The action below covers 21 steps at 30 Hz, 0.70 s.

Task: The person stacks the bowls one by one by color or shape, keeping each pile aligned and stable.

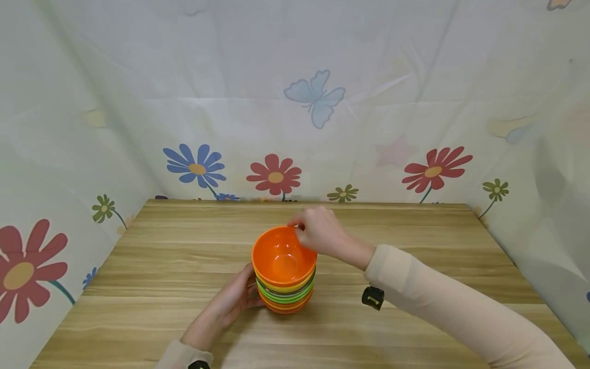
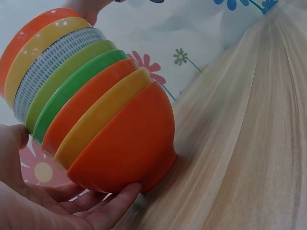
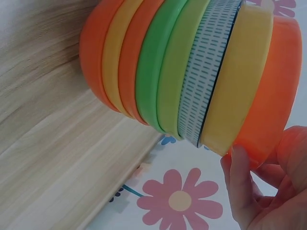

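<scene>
Left hand [image 1: 230, 302], nearest: fingers straight, cupping the base of the bowl stack [image 1: 285, 292], which stands mid-table [image 1: 415, 225] on the wood. Right hand [image 1: 318, 233], beyond: pinches the far rim of the top orange bowl [image 1: 282, 256]; the nested bowls may cling together, so a pull could drag the yellow bowl [image 3: 242, 81] along or tip the stack. Hidden: bowl interiors below the top, most right fingertips; flowered cloth [image 1: 276, 177] behind.
</scene>
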Motion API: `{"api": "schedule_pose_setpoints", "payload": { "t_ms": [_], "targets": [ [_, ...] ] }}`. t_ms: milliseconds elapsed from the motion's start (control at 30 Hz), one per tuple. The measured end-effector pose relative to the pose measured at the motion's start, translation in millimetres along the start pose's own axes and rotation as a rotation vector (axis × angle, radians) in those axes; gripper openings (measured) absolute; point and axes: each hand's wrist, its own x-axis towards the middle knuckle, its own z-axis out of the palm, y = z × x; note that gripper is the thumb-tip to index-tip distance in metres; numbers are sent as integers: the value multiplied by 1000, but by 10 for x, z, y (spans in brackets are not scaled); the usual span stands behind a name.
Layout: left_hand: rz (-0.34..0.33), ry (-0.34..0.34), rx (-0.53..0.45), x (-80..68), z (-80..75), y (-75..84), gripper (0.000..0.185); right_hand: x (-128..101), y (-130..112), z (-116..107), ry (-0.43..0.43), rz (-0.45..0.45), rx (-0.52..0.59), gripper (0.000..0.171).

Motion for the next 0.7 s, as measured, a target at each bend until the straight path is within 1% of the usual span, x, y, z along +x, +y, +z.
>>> {"api": "schedule_pose_setpoints", "payload": {
  "t_ms": [167, 367, 700],
  "targets": [
    [-2, 1, -2, -2, 6, -3, 73, -5, -2, 11, 15, 4, -17, 22],
    [-1, 2, 3, -5, 10, 1, 74, -1, 3, 26, 23, 10, -32, 22],
    [-4, -9, 9, -10, 12, 10, 65, -6, 13, 54, 16, 28, -31, 23]
  ]
}}
